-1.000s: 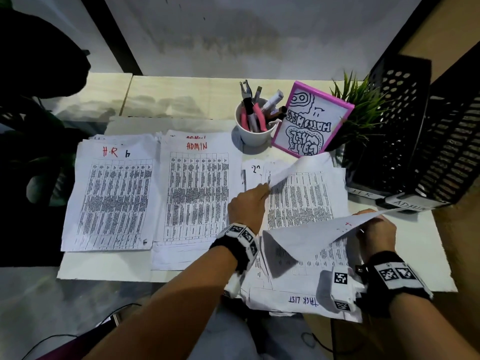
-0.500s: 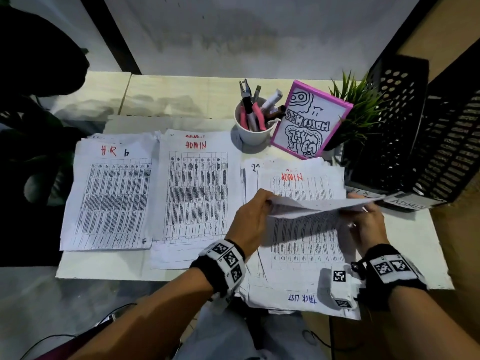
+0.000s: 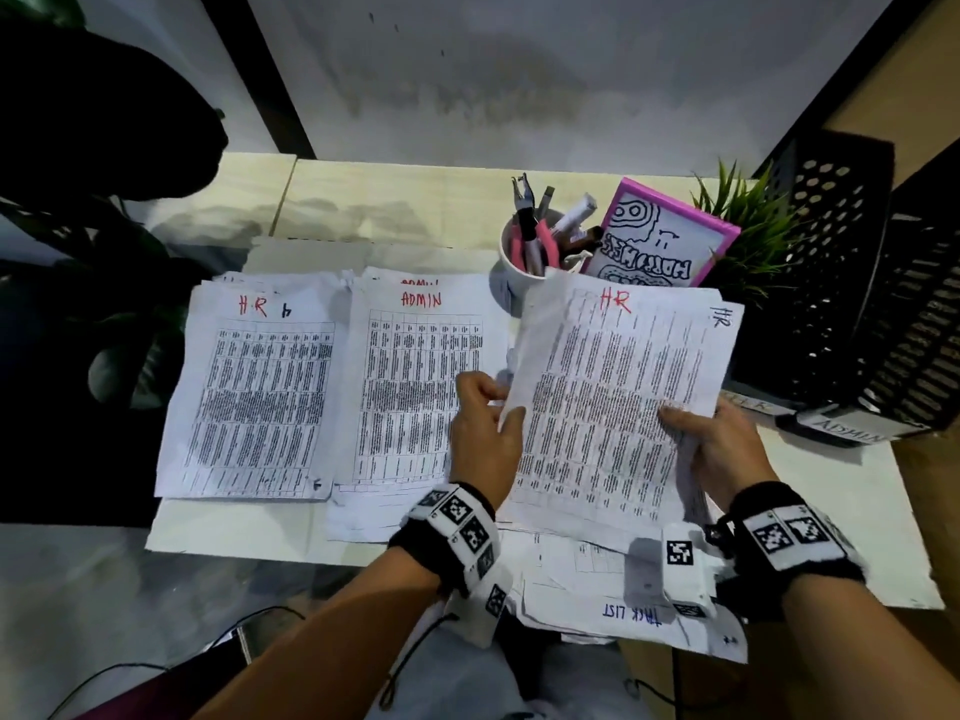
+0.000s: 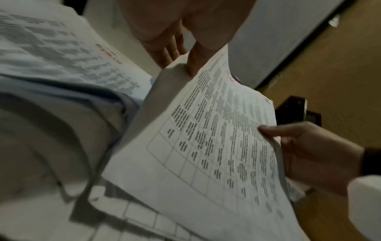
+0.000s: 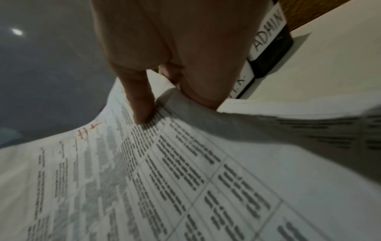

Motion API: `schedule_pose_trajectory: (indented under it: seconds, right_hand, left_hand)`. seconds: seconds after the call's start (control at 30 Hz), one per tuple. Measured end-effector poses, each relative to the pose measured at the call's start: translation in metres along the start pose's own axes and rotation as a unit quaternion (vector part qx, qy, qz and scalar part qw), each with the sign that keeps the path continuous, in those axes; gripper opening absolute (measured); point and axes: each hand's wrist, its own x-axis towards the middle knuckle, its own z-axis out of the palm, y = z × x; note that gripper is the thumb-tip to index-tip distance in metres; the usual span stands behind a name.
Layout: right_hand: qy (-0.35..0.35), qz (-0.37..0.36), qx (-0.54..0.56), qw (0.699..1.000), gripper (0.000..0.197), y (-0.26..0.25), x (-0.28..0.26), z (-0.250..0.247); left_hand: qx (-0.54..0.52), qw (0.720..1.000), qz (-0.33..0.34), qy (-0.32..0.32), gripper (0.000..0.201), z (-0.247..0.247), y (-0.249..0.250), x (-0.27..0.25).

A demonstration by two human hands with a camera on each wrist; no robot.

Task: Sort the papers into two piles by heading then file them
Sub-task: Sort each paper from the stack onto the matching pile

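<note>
Both hands, left hand [image 3: 485, 433] and right hand [image 3: 722, 452], pinch the HR sheet [image 3: 613, 402]; release rightward grip, carry it flat leftward past the ADMIN pile [image 3: 415, 387], apparently onto the HR pile [image 3: 260, 397].

A pale wood-grain desk [image 3: 395, 200] runs along the wall. Lying flat at its left is the HR pile [image 3: 254, 402], and just beside it, edges overlapping, the ADMIN pile [image 3: 415, 387]. At the near edge a loose heap of papers [image 3: 597, 600] hangs over, one sheet marked TASK LIST. Further back stands a white cup of pens [image 3: 519, 275], a pink-framed drawing [image 3: 660, 241] leaning beside it, then a small green plant [image 3: 748, 231] and the black mesh file trays [image 3: 852, 304] on the right.
</note>
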Motion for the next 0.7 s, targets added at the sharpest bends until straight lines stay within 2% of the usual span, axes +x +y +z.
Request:
schedule_pose_trajectory:
  seconds: [0.1,0.17,0.2,0.23,0.27,0.33,0.43,0.57,0.63,0.7]
  right_hand:
    - [-0.023,0.012,-0.018,1.0,0.019,-0.006,0.004,0.014]
    - [0.003,0.002,-0.062,0.998,0.013,-0.006,0.008,0.015]
    - [0.031,-0.01,-0.117,0.993,0.007,-0.001,0.013,0.009]
    - [0.066,-0.017,-0.199,0.978,0.012,0.003,0.017,0.004]
    - [0.11,-0.016,-0.298,0.948,0.024,0.009,0.022,-0.005]
    - [0.167,-0.001,-0.462,0.871,0.048,0.016,0.029,-0.015]
    - [0.147,0.045,-0.583,0.798,0.063,0.024,0.034,-0.023]
    - [0.161,0.075,-0.609,0.773,0.067,0.031,0.039,-0.018]
    - [0.187,0.086,-0.593,0.778,0.071,0.032,0.041,-0.011]
    - [0.204,0.097,-0.599,0.768,0.076,0.034,0.042,-0.008]
  left_hand:
    - [0.01,0.999,0.011,0.029,0.028,-0.036,-0.004,0.02]
    - [0.014,0.998,0.005,0.063,0.025,-0.075,-0.005,0.039]
    - [0.021,0.996,-0.005,0.082,0.022,-0.098,-0.007,0.049]
    - [0.032,0.994,-0.017,0.103,0.021,-0.125,-0.013,0.058]
    - [0.05,0.991,-0.031,0.124,0.022,-0.151,-0.021,0.066]
    - [0.082,0.981,-0.056,0.164,0.025,-0.204,-0.04,0.079]
    - [0.077,0.971,-0.112,0.196,0.029,-0.268,-0.059,0.088]
    - [0.154,0.956,-0.153,0.198,0.037,-0.317,-0.073,0.092]
    - [0.168,0.952,-0.173,0.19,0.042,-0.327,-0.081,0.094]
    - [0.196,0.949,-0.18,0.171,0.046,-0.327,-0.083,0.098]
